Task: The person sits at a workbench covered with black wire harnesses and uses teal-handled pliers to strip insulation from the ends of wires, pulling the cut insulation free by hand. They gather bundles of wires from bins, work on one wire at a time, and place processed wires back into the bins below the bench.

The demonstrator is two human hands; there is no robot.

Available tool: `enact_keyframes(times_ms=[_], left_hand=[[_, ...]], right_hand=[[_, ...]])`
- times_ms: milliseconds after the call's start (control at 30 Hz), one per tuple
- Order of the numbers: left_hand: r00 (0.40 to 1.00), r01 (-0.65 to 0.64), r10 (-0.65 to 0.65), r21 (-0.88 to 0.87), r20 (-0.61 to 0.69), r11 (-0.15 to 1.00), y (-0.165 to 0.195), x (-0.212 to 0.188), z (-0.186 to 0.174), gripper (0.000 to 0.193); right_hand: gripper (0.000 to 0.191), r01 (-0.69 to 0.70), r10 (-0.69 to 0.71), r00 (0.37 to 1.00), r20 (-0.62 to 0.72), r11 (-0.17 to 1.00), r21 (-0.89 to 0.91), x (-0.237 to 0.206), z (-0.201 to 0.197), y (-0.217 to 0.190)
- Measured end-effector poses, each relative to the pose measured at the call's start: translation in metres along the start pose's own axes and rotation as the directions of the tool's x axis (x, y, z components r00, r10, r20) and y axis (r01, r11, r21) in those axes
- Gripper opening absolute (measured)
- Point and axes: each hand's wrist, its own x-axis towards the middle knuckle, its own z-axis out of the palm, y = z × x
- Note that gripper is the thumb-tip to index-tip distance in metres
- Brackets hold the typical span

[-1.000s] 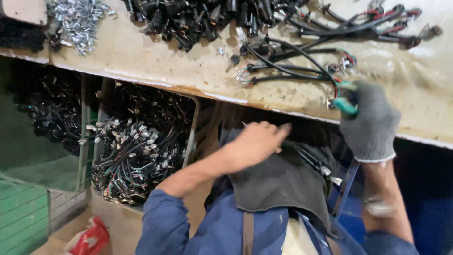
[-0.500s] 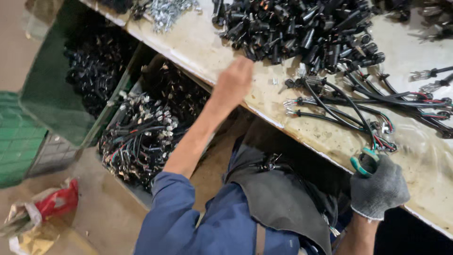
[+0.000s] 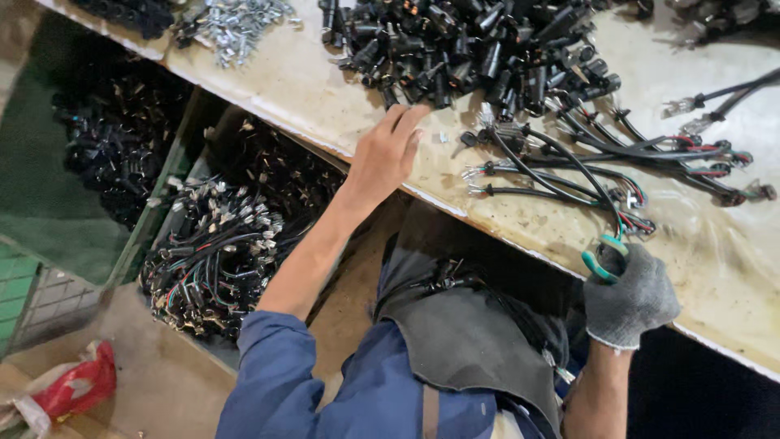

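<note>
At the near edge of the black connector pile (image 3: 471,49), the left hand (image 3: 386,154) lies bare and palm-down on the workbench (image 3: 325,89); its fingers (image 3: 406,118) are stretched out and loosely spread, tips at the lowest plugs of the pile, holding nothing that can be seen; just right of those tips lies a tiny pale metal piece (image 3: 439,137). Right of the pile and nearer the person, the right hand (image 3: 630,297), in a grey knitted glove, is curled closed around green-handled pliers (image 3: 603,258); only the handle loop shows, the working end hidden. Between that glove and the pile lie finished-looking wire leads (image 3: 569,162), black-sheathed, with red and green cores and bare metal terminals. Judging by this, a handful of leads are made up while the pile remains large, so most of the work seems left. Left of the pile sits a heap of small silvery metal parts (image 3: 240,20); below and left of it, under the bench, a bin of bundled wire harnesses (image 3: 211,252), glinting at the tips. The bench top is pale, worn, stained; the plugs are matt, cylindrical plastic; a dark leathery apron (image 3: 463,341) covers the lap.
</note>
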Motion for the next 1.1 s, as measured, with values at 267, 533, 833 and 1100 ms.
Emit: enact_keyframes(times_ms=[267, 533, 833, 1100], left_hand=[[0.985, -0.109, 0.081, 0.183, 0.155, 0.977, -0.003, 0.008, 0.034, 0.028], [0.939, 0.123, 0.054, 0.481, -0.339, 0.868, -0.113, 0.039, -0.088, 0.039], [0.931, 0.316, -0.254, 0.235, -0.261, 0.919, -0.082, 0.097, 0.013, 0.052], [0.882, 0.324, -0.289, 0.032, -0.373, 0.945, -0.007, 0.059, 0.069, 0.042]], right_hand=[[0.013, -0.022, 0.022, 1.0, 0.005, 1.0, -0.013, 0.003, -0.004, -0.005], [0.014, -0.014, 0.014, 0.999, -0.032, 1.0, -0.023, 0.004, -0.002, -0.007], [0.013, 0.0, 0.002, 0.998, -0.061, 0.999, 0.039, 0.006, -0.002, -0.007], [0.022, -0.116, 0.135, 0.989, -0.066, 0.965, 0.236, 0.015, -0.022, -0.02]])
